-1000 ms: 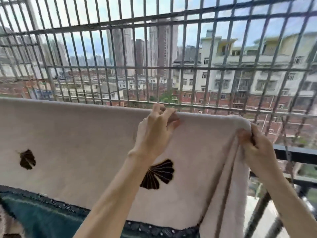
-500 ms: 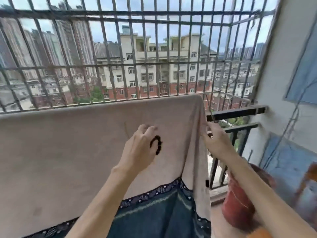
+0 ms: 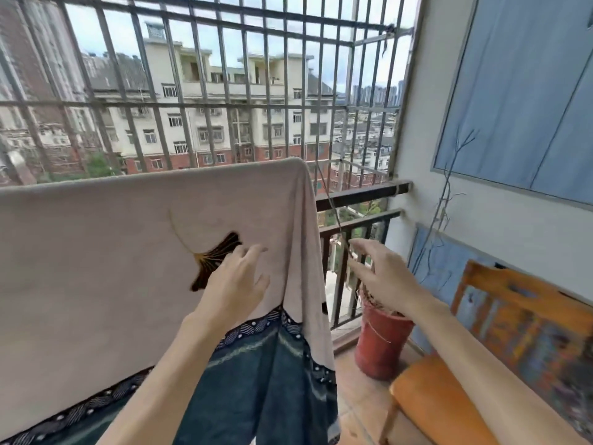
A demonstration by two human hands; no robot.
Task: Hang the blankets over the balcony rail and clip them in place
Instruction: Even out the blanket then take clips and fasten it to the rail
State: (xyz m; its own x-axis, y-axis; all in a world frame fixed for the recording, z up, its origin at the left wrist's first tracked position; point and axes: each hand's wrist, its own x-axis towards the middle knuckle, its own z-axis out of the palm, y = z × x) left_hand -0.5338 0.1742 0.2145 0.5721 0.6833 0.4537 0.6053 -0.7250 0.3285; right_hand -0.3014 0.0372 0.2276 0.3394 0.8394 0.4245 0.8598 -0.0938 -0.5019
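Here, blanket [image 3: 96,252] draped over rail [image 3: 362,195]; left hand [image 3: 236,284] spread wide at its front, right hand [image 3: 382,274] open, fingers loose, beside its edge.

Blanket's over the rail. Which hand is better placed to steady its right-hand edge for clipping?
Likely the right. The right hand is open beside the hanging right edge of the blanket, below the bare rail end. The left hand is open over the leaf motif, further in. No clip shows.
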